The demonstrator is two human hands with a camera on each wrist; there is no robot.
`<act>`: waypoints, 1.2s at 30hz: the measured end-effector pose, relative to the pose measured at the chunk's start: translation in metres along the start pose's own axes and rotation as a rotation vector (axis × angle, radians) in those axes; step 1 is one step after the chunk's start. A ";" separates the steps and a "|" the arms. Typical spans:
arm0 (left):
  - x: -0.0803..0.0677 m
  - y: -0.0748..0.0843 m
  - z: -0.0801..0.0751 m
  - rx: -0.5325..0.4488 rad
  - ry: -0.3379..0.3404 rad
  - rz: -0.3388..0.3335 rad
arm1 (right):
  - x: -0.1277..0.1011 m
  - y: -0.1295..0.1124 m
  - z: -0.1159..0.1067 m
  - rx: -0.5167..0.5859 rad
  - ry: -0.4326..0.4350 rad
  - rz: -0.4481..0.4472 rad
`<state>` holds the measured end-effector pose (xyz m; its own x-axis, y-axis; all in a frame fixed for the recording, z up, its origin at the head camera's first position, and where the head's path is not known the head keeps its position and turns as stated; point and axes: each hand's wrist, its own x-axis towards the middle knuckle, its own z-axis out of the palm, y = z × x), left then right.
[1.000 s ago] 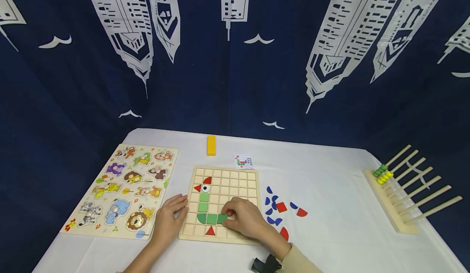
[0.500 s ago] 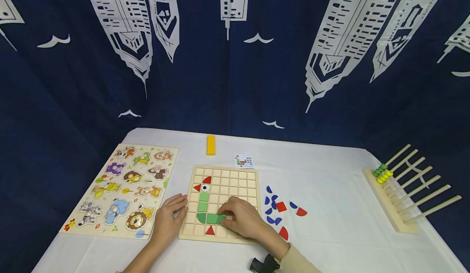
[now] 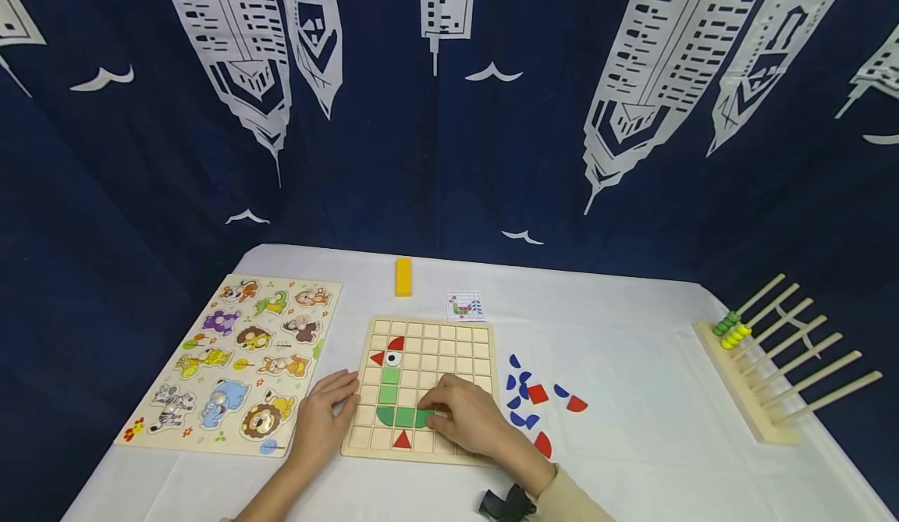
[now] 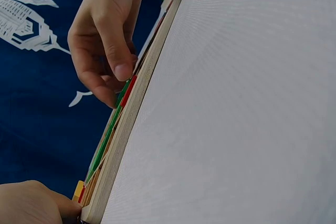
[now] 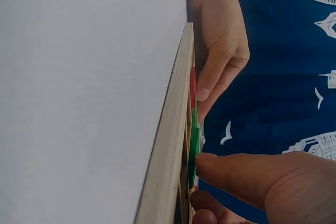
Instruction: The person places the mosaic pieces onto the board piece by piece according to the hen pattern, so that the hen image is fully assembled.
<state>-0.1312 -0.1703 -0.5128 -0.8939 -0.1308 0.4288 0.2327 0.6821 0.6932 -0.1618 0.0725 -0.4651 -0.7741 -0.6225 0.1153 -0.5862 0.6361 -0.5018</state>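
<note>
Fingertips (image 3: 430,406) on green piece (image 3: 424,418)

Grid board (image 3: 449,350) lies between both hands' fingers; animal puzzle (image 3: 232,362) left of them, loose pieces (image 3: 537,395) right.

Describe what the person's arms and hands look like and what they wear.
Both hands are bare: no gloves, and no rings that can be made out. The left hand has a bare forearm. The right hand ends in a beige sleeve cuff, with a black strapped device beside it.
</note>
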 end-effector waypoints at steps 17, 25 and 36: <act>0.000 0.002 0.001 -0.005 0.002 -0.004 | -0.022 0.016 -0.019 0.023 0.062 0.059; -0.001 0.002 -0.001 0.014 0.006 -0.006 | -0.075 0.065 -0.059 -0.006 0.298 0.288; -0.001 0.002 -0.001 0.016 0.000 -0.009 | -0.126 0.121 -0.073 -0.033 0.361 0.450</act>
<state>-0.1296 -0.1693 -0.5111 -0.8960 -0.1373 0.4223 0.2182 0.6920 0.6881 -0.1533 0.2612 -0.4776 -0.9781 -0.0957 0.1851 -0.1830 0.8195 -0.5431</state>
